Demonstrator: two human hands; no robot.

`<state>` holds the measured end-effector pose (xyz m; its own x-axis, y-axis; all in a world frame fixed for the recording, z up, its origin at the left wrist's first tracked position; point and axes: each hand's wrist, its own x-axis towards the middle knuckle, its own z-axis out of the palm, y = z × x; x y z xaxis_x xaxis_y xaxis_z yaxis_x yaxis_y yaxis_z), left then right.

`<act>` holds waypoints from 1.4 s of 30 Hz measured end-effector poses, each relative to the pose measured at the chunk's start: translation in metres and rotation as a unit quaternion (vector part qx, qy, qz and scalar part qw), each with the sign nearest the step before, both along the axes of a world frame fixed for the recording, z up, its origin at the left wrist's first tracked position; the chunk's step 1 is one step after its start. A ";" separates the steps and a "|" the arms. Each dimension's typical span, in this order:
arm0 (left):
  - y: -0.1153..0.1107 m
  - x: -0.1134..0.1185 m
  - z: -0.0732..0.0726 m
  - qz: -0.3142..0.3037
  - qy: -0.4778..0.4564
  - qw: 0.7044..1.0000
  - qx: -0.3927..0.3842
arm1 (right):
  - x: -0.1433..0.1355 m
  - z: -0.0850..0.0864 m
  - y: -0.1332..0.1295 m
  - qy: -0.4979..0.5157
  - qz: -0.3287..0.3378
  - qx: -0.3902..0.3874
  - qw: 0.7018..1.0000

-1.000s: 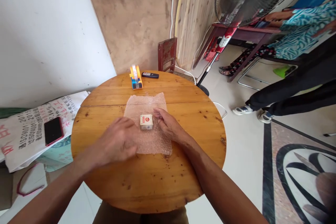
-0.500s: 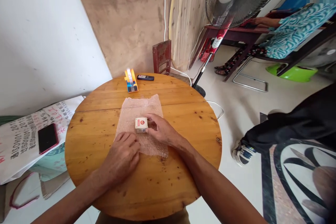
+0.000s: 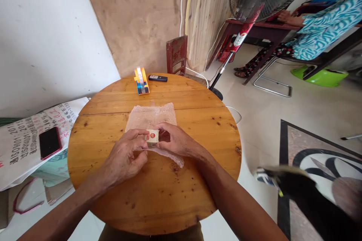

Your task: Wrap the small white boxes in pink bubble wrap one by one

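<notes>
A small white box with a red label (image 3: 152,136) rests on a sheet of bubble wrap (image 3: 154,116), which lies on the round wooden table (image 3: 209,131). My right hand (image 3: 177,140) grips the box from its right side, thumb low and fingers at the upper edge. My left hand (image 3: 127,153) is at the left side of the box, its index finger along the upper left corner. The thumb and other fingers of my left hand pinch the near edge of the wrap, which is lifted there.
At the far edge stand an orange and blue tape dispenser (image 3: 141,81) and a dark remote-like device (image 3: 157,78). A phone (image 3: 50,143) lies on sacks at the left. Behind are a red chair (image 3: 177,54) and a fan (image 3: 240,39). A person (image 3: 325,34) sits back right; another person's leg (image 3: 305,192) shows lower right.
My left hand has moved up to the box and taken the near edge of the wrap, raising it. My right hand stays on the box. The other person's leg has moved down the view.
</notes>
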<state>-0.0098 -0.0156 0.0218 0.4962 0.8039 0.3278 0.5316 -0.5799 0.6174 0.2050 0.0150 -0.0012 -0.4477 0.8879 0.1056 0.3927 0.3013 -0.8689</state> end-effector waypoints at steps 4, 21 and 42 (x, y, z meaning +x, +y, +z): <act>0.014 0.002 0.004 0.027 -0.020 0.997 -0.068 | 0.006 0.012 -0.003 0.027 0.016 -0.040 0.999; 0.048 0.006 -0.008 0.046 -0.081 0.969 -0.227 | -0.002 -0.003 0.002 0.100 -0.110 -0.083 0.985; 0.040 0.009 -0.013 0.072 -0.159 0.946 -0.273 | -0.007 -0.001 -0.003 0.124 -0.116 -0.072 0.983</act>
<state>-0.0011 0.0241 0.0083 0.3150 0.9482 -0.0402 0.3171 -0.0652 0.9462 0.1985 0.0117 -0.0020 -0.2083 0.9767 0.0522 0.2071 0.0962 -0.9736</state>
